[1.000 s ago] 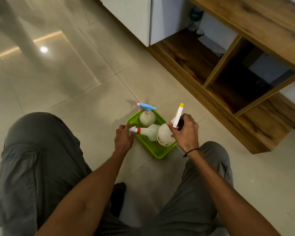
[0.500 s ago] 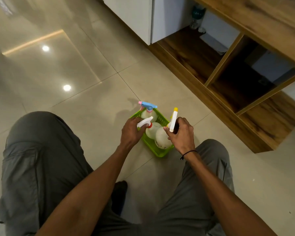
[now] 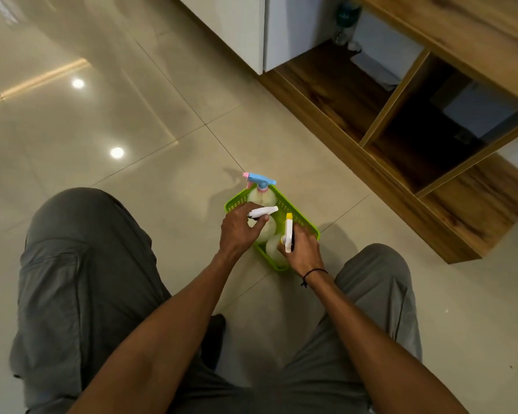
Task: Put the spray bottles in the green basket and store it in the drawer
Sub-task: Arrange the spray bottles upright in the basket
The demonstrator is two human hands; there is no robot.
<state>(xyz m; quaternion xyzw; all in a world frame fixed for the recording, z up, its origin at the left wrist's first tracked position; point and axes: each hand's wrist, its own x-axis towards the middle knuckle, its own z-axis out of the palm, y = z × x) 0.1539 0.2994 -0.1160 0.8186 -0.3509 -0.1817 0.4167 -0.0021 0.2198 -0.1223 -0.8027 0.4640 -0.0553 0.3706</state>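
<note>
Inside green basket (image 3: 307, 223): three spray bottles; left hand (image 3: 239, 231) grips middle bottle (image 3: 263, 211), right hand (image 3: 302, 249) nearest bottle (image 3: 288, 234)

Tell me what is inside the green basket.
The green basket holds three spray bottles: blue-topped, white-topped and yellow-tipped. Both hands cover the nearer two bottles' bodies and the basket floor.

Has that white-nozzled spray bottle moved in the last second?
Yes. The white-nozzled spray bottle lay across the green basket; the left hand has stood it upright inside, behind the blue-topped bottle.
</note>
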